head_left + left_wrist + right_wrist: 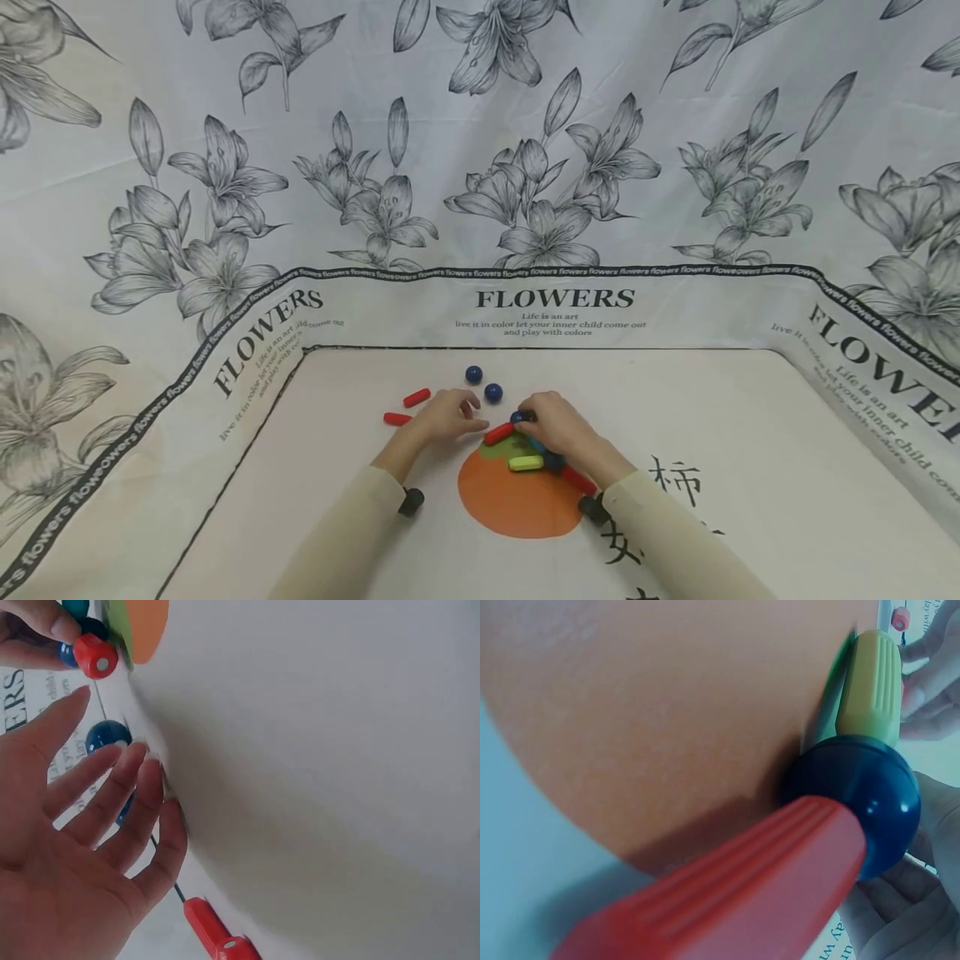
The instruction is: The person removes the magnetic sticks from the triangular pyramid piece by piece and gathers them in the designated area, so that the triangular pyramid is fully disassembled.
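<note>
My right hand [561, 427] grips a joined piece of coloured rods and balls. At its far end, the thumb and fingers pinch a dark blue ball [519, 417] from which a red rod [498, 433] sticks out to the left. A blue rod [537, 446] runs back to a second blue ball [866, 802], which carries a yellow-green rod [871, 686] and another red rod [742, 889]. My left hand [447, 415] holds nothing. Its fingers are loosely bent and spread [90, 847], with the fingertips just left of the red rod's end.
Two loose blue balls, a far one [474, 375] and a nearer one [492, 392], lie beyond my hands. Left of my left hand are two red rods, one upper [417, 397] and one lower [397, 419]. The white cloth bears an orange persimmon print [517, 504].
</note>
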Action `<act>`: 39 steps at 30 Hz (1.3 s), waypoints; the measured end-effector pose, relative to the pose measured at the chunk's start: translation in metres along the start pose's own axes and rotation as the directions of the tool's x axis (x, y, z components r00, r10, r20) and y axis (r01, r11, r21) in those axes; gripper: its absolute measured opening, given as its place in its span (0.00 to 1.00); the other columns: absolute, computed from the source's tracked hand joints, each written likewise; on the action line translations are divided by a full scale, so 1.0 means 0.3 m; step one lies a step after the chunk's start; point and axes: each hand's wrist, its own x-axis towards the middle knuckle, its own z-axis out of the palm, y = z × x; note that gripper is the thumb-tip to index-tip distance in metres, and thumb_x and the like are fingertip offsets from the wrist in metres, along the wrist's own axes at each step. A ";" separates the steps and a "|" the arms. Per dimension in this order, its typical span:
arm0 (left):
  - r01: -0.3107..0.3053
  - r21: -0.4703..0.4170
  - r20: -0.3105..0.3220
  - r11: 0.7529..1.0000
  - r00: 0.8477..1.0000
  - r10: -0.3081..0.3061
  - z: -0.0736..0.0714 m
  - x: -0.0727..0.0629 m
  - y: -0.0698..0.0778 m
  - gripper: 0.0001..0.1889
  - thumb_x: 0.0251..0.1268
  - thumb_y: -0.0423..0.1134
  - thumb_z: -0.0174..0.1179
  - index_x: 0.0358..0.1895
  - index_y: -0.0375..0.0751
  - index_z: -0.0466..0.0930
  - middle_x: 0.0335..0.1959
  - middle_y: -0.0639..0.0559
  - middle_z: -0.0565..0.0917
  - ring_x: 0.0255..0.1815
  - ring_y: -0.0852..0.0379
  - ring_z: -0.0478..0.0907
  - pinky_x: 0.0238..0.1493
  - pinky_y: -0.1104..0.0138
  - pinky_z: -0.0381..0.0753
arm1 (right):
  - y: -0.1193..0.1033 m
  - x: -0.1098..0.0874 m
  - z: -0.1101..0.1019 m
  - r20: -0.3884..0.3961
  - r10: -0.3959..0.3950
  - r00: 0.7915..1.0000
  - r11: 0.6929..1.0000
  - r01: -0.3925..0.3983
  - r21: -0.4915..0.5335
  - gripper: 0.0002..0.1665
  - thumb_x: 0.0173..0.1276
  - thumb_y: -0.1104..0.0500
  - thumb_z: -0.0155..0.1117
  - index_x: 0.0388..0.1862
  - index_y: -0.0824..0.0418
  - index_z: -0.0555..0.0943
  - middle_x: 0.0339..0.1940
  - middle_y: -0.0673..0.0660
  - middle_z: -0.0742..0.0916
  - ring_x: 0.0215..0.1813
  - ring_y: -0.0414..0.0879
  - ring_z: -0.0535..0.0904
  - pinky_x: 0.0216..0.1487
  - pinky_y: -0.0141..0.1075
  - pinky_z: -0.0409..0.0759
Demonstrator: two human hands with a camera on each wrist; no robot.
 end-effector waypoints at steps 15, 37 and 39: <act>-0.091 -0.082 0.120 0.992 0.988 0.100 0.047 -0.045 0.025 0.14 0.68 0.47 0.69 0.51 0.43 0.86 0.37 0.55 0.82 0.41 0.55 0.78 0.43 0.65 0.81 | 0.016 0.003 0.000 0.026 0.003 1.000 0.998 -0.005 0.068 0.14 0.69 0.59 0.71 0.50 0.65 0.88 0.42 0.55 0.89 0.43 0.47 0.81 0.55 0.47 0.82; 0.003 -0.075 0.032 0.997 0.999 0.000 0.079 -0.039 0.054 0.10 0.66 0.46 0.71 0.39 0.43 0.85 0.30 0.51 0.81 0.32 0.55 0.77 0.34 0.68 0.78 | 0.026 0.010 0.001 0.028 -0.013 1.000 0.994 0.010 0.107 0.14 0.70 0.59 0.71 0.50 0.65 0.88 0.41 0.55 0.89 0.43 0.46 0.82 0.55 0.47 0.82; 0.010 -0.075 0.026 0.997 1.000 -0.008 0.081 -0.038 0.055 0.10 0.66 0.46 0.71 0.38 0.43 0.84 0.30 0.51 0.80 0.32 0.55 0.77 0.34 0.67 0.78 | 0.028 0.011 0.004 0.026 -0.022 0.999 0.994 0.019 0.106 0.13 0.70 0.59 0.71 0.49 0.66 0.88 0.40 0.55 0.89 0.41 0.45 0.81 0.53 0.46 0.83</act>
